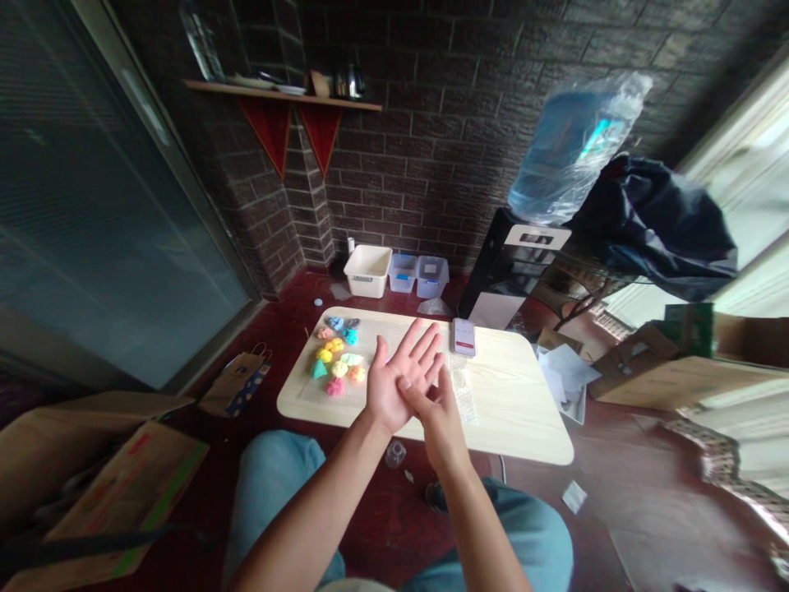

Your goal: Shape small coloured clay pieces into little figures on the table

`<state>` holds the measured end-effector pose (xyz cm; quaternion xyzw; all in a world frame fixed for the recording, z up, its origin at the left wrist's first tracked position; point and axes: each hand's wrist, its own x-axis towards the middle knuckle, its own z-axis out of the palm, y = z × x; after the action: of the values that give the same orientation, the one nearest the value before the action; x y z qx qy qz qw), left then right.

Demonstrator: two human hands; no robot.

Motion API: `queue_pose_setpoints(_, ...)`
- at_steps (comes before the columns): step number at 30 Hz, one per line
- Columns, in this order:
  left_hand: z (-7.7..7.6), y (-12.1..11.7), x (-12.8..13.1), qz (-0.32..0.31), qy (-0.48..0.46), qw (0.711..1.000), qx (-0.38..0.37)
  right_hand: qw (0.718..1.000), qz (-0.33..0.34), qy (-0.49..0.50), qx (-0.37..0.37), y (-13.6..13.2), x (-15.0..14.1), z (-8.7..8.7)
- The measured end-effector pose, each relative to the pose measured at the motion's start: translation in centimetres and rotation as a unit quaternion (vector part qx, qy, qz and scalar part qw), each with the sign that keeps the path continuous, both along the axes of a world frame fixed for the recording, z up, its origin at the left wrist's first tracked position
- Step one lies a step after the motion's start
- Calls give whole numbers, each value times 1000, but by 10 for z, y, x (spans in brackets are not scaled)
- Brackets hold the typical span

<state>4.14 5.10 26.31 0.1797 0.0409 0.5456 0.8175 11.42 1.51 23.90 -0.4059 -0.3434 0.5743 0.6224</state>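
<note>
My left hand [394,382] is held palm up over the low table [518,403], its fingers stretched out and nothing on the palm. My right hand [440,419] grips its edge, with the thumb pressed on the palm and the other fingers partly hidden. To the left lie several soft-looking coloured lumps, among them a pink lump [334,386], a green lump [319,369] and a turquoise lump [350,336]. They rest on a clear textured sheet [465,395]. A phone [464,338] with a lit screen lies beyond my right hand.
Behind the table stand a white bin [368,273] and two clear plastic boxes [432,278]. A water dispenser [518,263] is at the back right. Cardboard boxes [641,366] stand right, another carton [123,510] left. A paper bag [234,382] sits on the floor.
</note>
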Motion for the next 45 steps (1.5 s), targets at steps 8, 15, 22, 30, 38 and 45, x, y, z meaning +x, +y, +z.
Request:
queue_pose_setpoints(8,16,-1,0,125,110,985,44,929,-129,-318,142,-10,0,-4)
queue_pose_setpoints(15,10,-5,-7,116,201,972,15,887,-170,-364,227,-10,12,11)
queue_pose_setpoints(22,3,-16,-19,77,247,964,58,848,-195,-397,291,-5,28,23)
queue_pose_setpoints(30,8,-18,-19,56,254,962,83,831,-196,-398,336,-7,32,28)
queue_pose_setpoints(38,9,-19,-20,51,268,958,94,838,-195,-389,330,-6,31,31)
queue_pose_setpoints(45,10,-19,-20,52,278,955,91,837,-201,-397,318,-7,31,31)
